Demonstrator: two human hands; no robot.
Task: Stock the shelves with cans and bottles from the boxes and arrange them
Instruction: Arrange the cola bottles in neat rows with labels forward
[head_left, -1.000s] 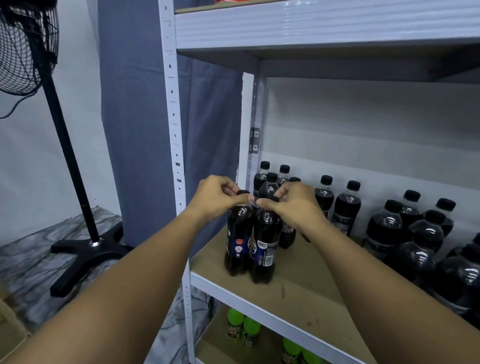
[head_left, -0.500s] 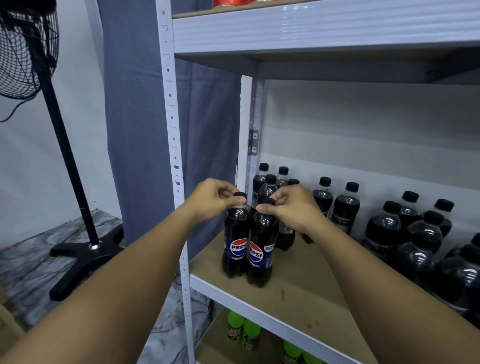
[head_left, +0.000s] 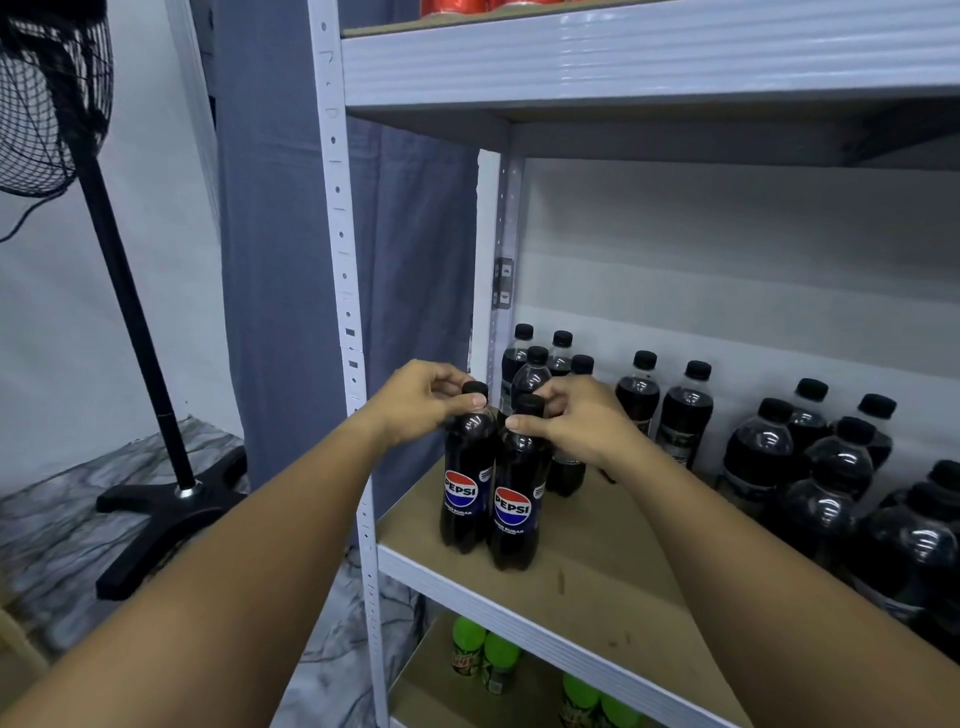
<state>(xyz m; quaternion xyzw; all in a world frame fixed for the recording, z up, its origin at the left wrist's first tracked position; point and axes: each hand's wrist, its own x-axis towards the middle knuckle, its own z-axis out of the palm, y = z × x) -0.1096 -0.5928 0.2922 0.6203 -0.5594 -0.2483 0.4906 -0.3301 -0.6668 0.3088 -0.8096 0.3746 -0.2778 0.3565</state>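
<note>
Two dark Pepsi bottles stand upright side by side near the front left corner of the middle shelf (head_left: 597, 587). My left hand (head_left: 421, 400) pinches the neck of the left Pepsi bottle (head_left: 465, 493) just under its black cap. The right Pepsi bottle (head_left: 514, 509) is held the same way at its neck by my right hand (head_left: 576, 421). Both logos face me. Behind them stand several more dark bottles (head_left: 639, 395) along the back of the shelf.
A dense group of dark bottles (head_left: 831, 478) fills the right side of the shelf. Green-capped bottles (head_left: 485, 654) sit on the shelf below, red cans (head_left: 467, 6) on the shelf above. A white upright post (head_left: 345, 322) stands left; a black pedestal fan (head_left: 140, 332) beyond it.
Both bottles have been turned about their necks, so their Pepsi logos now face forward. My hands stay on the necks in nearly the same place.
</note>
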